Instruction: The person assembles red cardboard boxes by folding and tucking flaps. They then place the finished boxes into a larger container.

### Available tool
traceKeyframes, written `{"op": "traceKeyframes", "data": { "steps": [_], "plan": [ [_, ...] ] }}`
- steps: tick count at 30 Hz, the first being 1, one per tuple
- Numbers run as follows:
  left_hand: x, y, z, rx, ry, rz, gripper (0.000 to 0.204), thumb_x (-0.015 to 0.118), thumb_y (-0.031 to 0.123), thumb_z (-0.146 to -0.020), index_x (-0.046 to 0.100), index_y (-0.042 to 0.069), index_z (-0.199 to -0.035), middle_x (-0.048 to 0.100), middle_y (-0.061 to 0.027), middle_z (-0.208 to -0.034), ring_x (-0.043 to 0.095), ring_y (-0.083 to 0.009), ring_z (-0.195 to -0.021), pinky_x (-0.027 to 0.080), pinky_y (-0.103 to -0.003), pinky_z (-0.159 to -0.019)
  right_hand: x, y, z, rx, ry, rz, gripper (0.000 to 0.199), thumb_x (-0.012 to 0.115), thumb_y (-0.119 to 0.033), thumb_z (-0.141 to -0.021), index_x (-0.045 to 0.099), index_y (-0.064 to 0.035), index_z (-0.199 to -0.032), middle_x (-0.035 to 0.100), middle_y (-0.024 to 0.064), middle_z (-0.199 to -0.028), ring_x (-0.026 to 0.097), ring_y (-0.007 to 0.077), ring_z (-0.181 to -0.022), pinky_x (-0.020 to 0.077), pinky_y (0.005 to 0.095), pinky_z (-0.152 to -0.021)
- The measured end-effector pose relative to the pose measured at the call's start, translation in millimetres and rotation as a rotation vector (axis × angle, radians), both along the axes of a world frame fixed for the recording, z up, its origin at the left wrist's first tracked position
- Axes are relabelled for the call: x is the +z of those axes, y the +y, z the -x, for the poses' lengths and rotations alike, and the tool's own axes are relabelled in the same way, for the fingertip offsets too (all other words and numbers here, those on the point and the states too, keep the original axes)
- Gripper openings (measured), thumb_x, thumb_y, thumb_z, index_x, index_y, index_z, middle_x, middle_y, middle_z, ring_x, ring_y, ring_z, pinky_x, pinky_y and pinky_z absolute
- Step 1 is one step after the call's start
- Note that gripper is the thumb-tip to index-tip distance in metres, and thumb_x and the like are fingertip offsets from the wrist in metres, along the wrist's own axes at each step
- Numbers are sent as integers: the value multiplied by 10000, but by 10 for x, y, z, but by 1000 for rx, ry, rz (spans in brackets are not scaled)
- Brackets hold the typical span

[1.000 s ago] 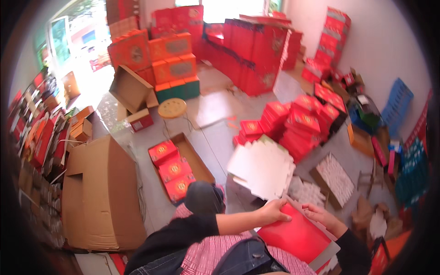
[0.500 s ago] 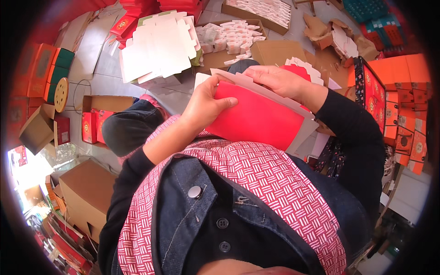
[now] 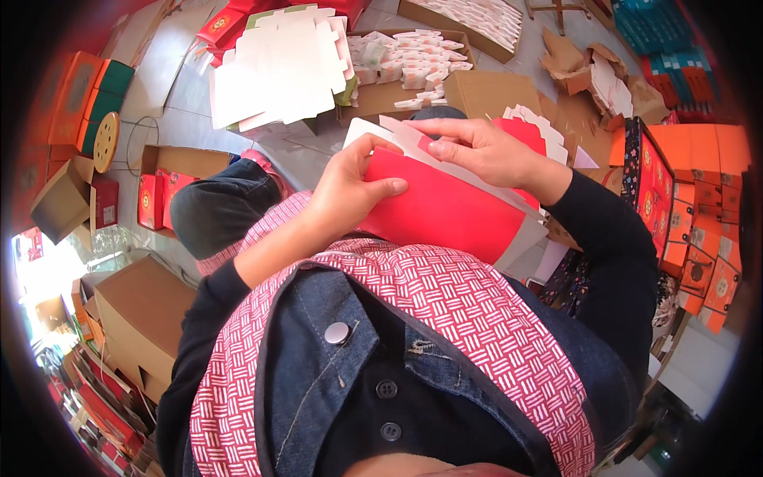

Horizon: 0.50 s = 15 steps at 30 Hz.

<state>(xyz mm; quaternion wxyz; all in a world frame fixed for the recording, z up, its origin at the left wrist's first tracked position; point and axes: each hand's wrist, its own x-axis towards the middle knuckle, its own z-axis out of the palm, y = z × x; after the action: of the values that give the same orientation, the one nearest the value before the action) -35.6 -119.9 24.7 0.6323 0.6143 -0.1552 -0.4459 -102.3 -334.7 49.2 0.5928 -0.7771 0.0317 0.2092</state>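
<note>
A red cardboard carton (image 3: 445,205), partly folded and with pale inner faces, lies tilted above my lap. My left hand (image 3: 342,184) grips its left end, thumb on the red face and fingers behind the upper edge. Along that upper edge stands a pale flap (image 3: 497,189). My right hand (image 3: 497,153) pinches this flap near its left part, thumb on the near side and fingers over the far side. Some of the fingertips are hidden behind the cardboard.
Beyond my hands lie flat white carton blanks (image 3: 282,67) in a stack and an open box of small white packets (image 3: 413,60). A brown box with red packages (image 3: 155,199) sits at left. Orange boxes (image 3: 711,151) are stacked at right.
My right hand has shifted on the upper flap, and its thumb now shows on the near side. My left hand keeps its hold. The whole view has shifted slightly.
</note>
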Motion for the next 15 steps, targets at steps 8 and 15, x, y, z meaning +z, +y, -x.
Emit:
{"op": "traceKeyframes", "data": {
  "steps": [8,15],
  "plan": [
    [43,73,26,40,102,51,395,635,-54,-829,452,-18,-1178,644,-98,-973,630,-127,-843,527,-245,-753,-35,204,-28,-17,-63,-70,401,488,-158,-950,490,-100,-1347,666,84,-1001,582,92,-834,479,253,-753],
    [53,146,-14,92,158,36,170,627,28,-865,588,-42,-1014,671,-89,-907,629,-115,-785,525,-251,-702,196,319,-15,39,14,136,387,462,-149,-970,480,-80,-1351,603,80,-1221,559,109,-1058,439,259,-929]
  ]
}}
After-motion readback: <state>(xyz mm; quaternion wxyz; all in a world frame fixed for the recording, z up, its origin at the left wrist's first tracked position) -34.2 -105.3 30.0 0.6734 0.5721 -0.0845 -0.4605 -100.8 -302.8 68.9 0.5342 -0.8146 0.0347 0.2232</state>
